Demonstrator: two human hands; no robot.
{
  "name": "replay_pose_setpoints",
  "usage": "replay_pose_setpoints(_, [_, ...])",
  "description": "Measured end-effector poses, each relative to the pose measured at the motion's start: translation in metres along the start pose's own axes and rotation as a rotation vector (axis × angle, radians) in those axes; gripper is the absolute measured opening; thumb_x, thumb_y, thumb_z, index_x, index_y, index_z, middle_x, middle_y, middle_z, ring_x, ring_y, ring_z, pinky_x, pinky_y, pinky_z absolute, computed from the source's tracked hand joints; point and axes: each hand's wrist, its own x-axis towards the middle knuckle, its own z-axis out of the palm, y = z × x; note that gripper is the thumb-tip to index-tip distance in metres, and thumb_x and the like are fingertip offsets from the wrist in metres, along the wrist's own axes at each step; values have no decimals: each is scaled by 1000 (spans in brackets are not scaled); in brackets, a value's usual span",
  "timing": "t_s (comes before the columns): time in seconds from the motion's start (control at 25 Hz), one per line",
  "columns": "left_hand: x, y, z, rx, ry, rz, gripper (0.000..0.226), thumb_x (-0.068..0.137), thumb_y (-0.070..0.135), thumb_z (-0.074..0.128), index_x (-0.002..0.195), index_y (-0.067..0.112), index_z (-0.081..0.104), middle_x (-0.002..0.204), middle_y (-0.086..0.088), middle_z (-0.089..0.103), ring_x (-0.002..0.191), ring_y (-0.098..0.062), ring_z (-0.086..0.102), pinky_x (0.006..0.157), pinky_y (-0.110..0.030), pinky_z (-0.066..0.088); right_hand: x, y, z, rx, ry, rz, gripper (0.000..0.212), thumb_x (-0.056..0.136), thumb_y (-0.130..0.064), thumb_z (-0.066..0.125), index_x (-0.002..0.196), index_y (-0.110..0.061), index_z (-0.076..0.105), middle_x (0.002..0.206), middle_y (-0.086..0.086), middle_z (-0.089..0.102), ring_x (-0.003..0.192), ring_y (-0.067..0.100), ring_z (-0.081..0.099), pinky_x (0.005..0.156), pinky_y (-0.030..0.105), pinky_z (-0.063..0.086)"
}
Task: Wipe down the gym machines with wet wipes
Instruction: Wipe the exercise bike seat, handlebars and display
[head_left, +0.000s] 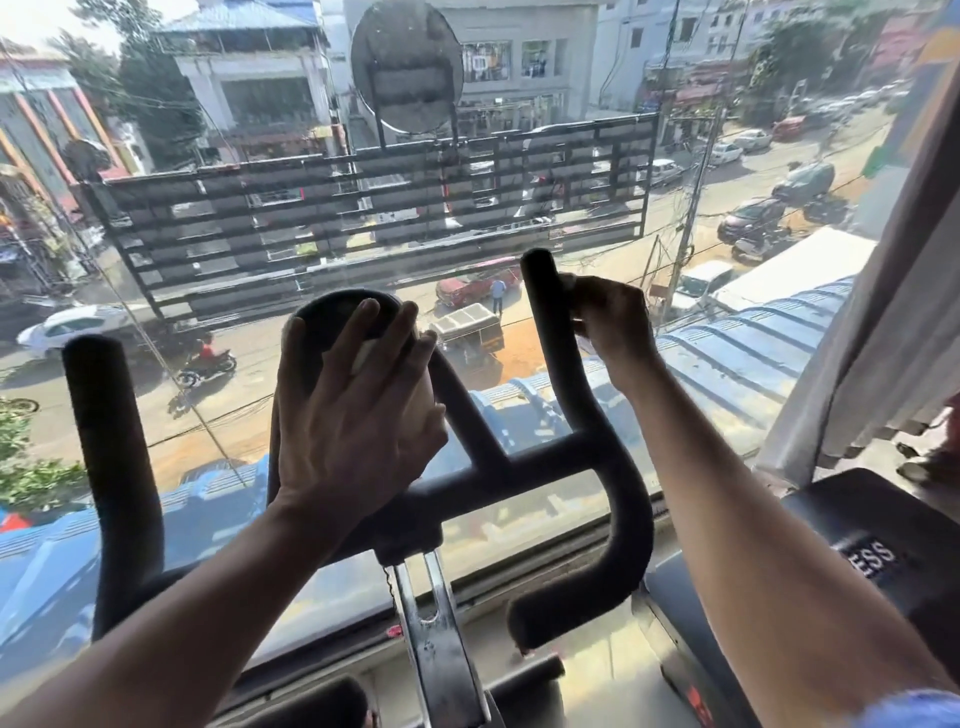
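Left hand (353, 415) lies with fingers straight, pressing what looks like a pale wet wipe (371, 353) onto the exercise bike's centre console (337, 317); right hand (608, 322) grips the far right handlebar upright (550, 322).

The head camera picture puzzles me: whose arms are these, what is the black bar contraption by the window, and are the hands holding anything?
There is no robot here. A person wears a camera on the head, so you look down along their own arms. The black bars are the padded handlebars of an exercise bike, set on a metal post before a big window over a street. The left hand lies with spread fingers on the round console in the middle, pressing what looks like a pale wet wipe against it. The right hand curls round the upright right grip; whether it holds a wipe too, I cannot tell. Another machine stands at the right.
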Motion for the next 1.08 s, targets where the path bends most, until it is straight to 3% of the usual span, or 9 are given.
replay_pose_setpoints(0.16, [-3, 0, 0, -10, 5, 0, 57, 92, 47, 60, 139, 17, 63, 157, -2, 49, 147, -33, 42, 115, -71, 24, -48, 25, -36, -149, -143, 136, 11, 97, -12, 69, 96, -9, 80, 94, 15, 78, 80, 13, 71, 86, 42, 63])
replay_pose_setpoints(0.24, [-3, 0, 2, -5, 13, -4, 55, 94, 48, 58, 140, 17, 63, 158, -2, 47, 148, -33, 41, 115, -71, 23, -87, 42, -56, -277, -169, 169, 11, 97, -18, 69, 99, -15, 80, 92, 5, 80, 81, 10, 73, 88, 45, 62])
replay_pose_setpoints(0.48, [-4, -2, 3, -8, 18, 0, 55, 95, 48, 56, 140, 18, 63, 159, -1, 47, 149, -32, 40, 117, -70, 22, -164, 44, -76, -305, -2, 268, 13, 100, -21, 65, 101, -24, 78, 86, -7, 79, 80, 13, 77, 80, 40, 62])
replay_pose_setpoints(0.64, [-5, 1, 2, 3, 5, 0, 56, 95, 47, 56, 142, 18, 61, 160, -2, 46, 149, -33, 39, 117, -70, 22, -178, 36, -65, -489, 116, 149, 13, 97, -21, 68, 105, -24, 79, 89, -11, 78, 84, 8, 74, 70, 25, 57])
replay_pose_setpoints(0.76, [-1, 0, -1, -3, -3, 13, 56, 95, 48, 55, 142, 17, 61, 160, -3, 46, 149, -32, 39, 117, -70, 22, -130, 30, -41, -424, 178, 104, 16, 95, -25, 72, 107, -17, 79, 95, -2, 79, 87, 12, 74, 76, 28, 60])
replay_pose_setpoints(0.84, [-4, 1, -1, 0, -29, -6, 58, 94, 48, 55, 143, 18, 61, 161, -2, 44, 150, -31, 38, 117, -70, 21, -89, 19, -16, -389, 186, -29, 14, 96, -29, 72, 102, -19, 79, 92, -9, 78, 86, 5, 73, 79, 21, 58])
replay_pose_setpoints(0.92, [-5, 1, -1, 13, -31, -3, 59, 93, 48, 57, 143, 17, 61, 161, -2, 44, 150, -30, 39, 117, -70, 22, -48, -1, 7, -401, 204, -250, 12, 98, -16, 67, 98, -21, 78, 92, -18, 75, 89, -4, 70, 82, 12, 52])
replay_pose_setpoints(1.0, [-2, 3, -3, 18, -24, 5, 58, 92, 48, 59, 142, 18, 62, 160, -2, 45, 149, -30, 40, 117, -70, 22, -11, -19, 22, -435, 203, -426, 18, 98, -8, 61, 96, -17, 76, 95, -13, 76, 93, 1, 71, 88, 19, 54])
replay_pose_setpoints(1.08, [0, 3, -4, 18, -15, 0, 57, 92, 48, 60, 141, 19, 62, 159, -2, 46, 147, -29, 42, 116, -70, 25, 23, -35, 29, -630, 90, -557, 19, 97, -4, 56, 94, -12, 74, 95, 0, 76, 90, 18, 72, 84, 31, 56])
